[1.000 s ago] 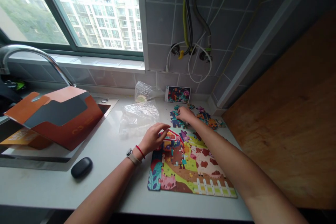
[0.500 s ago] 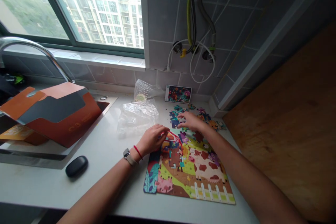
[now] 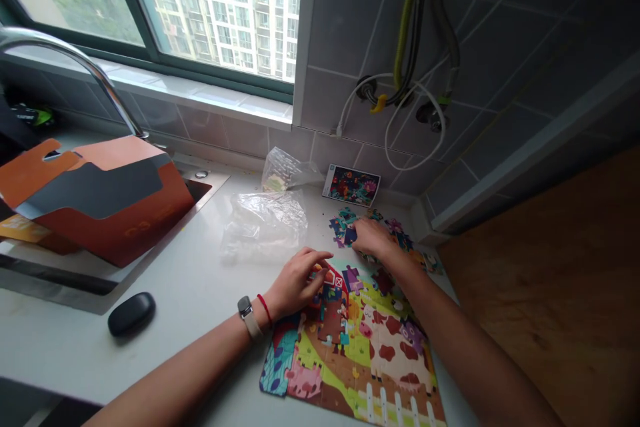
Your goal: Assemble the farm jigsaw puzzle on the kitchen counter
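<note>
A farm jigsaw puzzle [image 3: 385, 360] with a cow, a pig and a white fence lies on the counter, and loose pieces rest on its upper part. My left hand [image 3: 300, 281] is over its upper left edge by the red barn, thumb and fingers apart, holding nothing. At the back, my right hand [image 3: 371, 237] reaches into a pile of loose puzzle pieces [image 3: 343, 219]. Its fingers are closed at a dark blue puzzle piece [image 3: 351, 236], partly hidden by the hand. A purple puzzle piece [image 3: 353, 279] lies between the hands.
Clear plastic bags [image 3: 265, 227] lie left of the pieces. A picture card [image 3: 352, 185] leans by the tiled wall. Further left are a black oval case [image 3: 132, 315] and an open orange box [image 3: 125, 213] over the sink [image 3: 213, 188], beneath a curved faucet [image 3: 95, 70].
My right hand has come down onto the pile and its fingers have closed at a dark blue piece. My left hand's thumb and fingers have spread. The view has tilted and shifted.
</note>
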Tool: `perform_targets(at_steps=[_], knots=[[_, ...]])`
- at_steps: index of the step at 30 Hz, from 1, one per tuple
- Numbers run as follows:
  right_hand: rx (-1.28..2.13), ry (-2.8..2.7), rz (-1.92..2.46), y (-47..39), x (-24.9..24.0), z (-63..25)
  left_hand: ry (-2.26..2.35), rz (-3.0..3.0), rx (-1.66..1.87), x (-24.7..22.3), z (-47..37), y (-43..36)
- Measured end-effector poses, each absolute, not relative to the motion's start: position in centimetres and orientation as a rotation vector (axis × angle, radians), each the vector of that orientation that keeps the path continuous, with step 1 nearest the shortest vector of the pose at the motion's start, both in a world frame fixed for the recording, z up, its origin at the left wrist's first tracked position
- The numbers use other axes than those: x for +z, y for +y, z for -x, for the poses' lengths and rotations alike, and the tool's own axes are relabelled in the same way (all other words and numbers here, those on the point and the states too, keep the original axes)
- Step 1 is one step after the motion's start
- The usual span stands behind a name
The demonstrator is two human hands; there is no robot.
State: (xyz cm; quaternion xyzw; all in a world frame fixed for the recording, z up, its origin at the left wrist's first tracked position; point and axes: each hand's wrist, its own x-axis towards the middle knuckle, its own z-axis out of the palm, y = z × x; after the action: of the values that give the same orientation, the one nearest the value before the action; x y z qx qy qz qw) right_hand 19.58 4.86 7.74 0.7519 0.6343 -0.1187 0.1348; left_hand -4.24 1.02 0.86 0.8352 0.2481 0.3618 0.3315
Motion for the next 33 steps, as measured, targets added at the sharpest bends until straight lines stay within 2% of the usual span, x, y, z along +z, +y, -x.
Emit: perform_targets(at_steps=[9, 14, 19, 23, 27, 33], knots=[[-0.169, 1.813, -2.192, 7.3, 9.6, -23.1, 0.792, -1.870, 1.146, 1.0, 4.6, 1.0], [-0.291, 1.895, -2.015, 11.2, 10.3, -23.5, 0.815, -1.815, 1.224, 0.5, 4.5, 1.1], [-0.373, 1.956, -1.854, 12.6, 12.2, -23.9, 0.867, -1.790, 1.151, 0.1, 4.5, 1.7], [-0.351, 1.933, -1.808, 10.6, 12.8, -23.6, 0.842, -1.877, 1.079, 0.7, 4.6, 2.1], [-0.351, 1.951, -1.784, 7.4, 11.3, -21.0, 0.829, -1.928, 1.087, 1.3, 4.7, 2.2], [-0.290, 2.016, -2.082, 1.5, 8.9, -17.4, 0.797, -1.963, 1.080, 1.3, 4.8, 1.8]])
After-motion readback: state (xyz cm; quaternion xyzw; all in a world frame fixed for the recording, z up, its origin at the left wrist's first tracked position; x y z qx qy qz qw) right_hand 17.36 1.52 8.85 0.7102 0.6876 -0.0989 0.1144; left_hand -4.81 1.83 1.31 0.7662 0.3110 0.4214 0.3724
